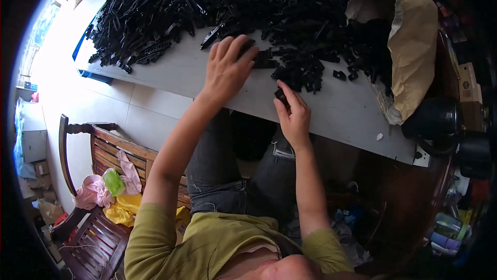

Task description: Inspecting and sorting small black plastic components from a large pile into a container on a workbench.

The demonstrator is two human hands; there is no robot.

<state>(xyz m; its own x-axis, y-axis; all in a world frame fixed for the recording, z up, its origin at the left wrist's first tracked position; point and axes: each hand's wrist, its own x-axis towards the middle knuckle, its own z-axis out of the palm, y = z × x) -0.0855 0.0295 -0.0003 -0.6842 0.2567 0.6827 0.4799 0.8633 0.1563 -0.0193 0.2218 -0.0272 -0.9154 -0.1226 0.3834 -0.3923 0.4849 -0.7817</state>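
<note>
On grey table (171,70): black plastic parts (155,16), paper sack (414,36).

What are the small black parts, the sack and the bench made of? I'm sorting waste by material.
Black parts: likely moulded plastic, slightly glossy, uniform shapes. Sack: brown paper, matte and creased; possibly lined, a pale layer shows at its mouth. Bench: dark varnished wood with slats.

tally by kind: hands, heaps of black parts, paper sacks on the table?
Hands: 2, left hand and right hand
Heaps of black plastic parts: 2, long-piece heap and small-piece heap
Brown paper sack: 1
Total: 5
</note>
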